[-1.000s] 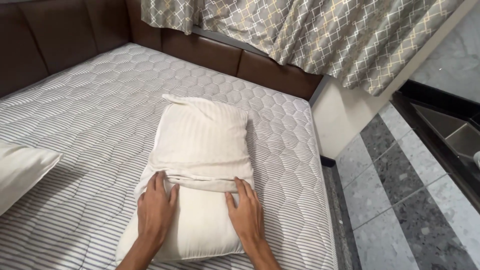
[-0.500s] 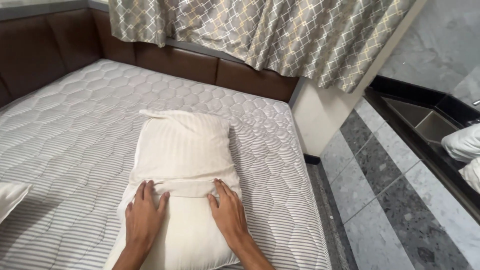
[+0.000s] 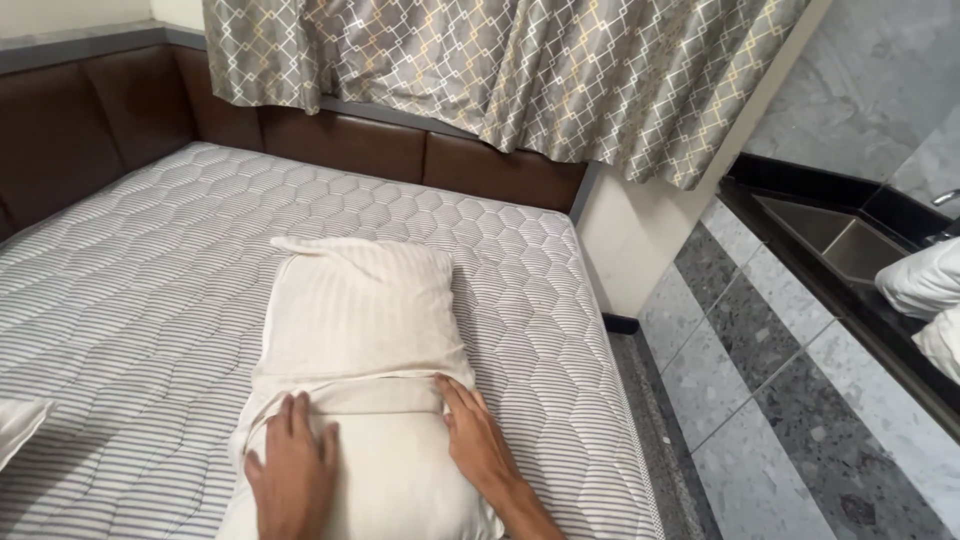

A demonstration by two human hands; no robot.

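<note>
Head view: one person's two hands on one pillow, bare mattress under it.
Pillow: one cream striped pillow (image 3: 360,330), lying flat on the mattress, right of centre, near the right edge.
Pillowcase: one, cream; its open end is folded in a band (image 3: 345,395) across the pillow's near part.
Left hand: left hand (image 3: 293,470) flat, fingers spread, palm down on the pillow just below the fold; grips nothing.
Right hand: right hand (image 3: 478,440) flat, fingers straight, pressing the pillow's right side at the fold end; grips nothing.
Bed: one mattress (image 3: 150,260), grey striped with hexagon quilting, no sheet.
Headboard: brown padded panels (image 3: 90,120) along the back and left sides.
Second pillow: one white corner (image 3: 20,420) at the left edge, well apart from the hands.
Curtain: one grey patterned curtain (image 3: 520,70) above the bed.
Floor: grey and dark stone tiles (image 3: 790,400) right of the bed.
Counter: dark counter with one sink (image 3: 830,235), far right.
White bundles: two white soft items (image 3: 925,285) at the right edge; kind unclear.
</note>
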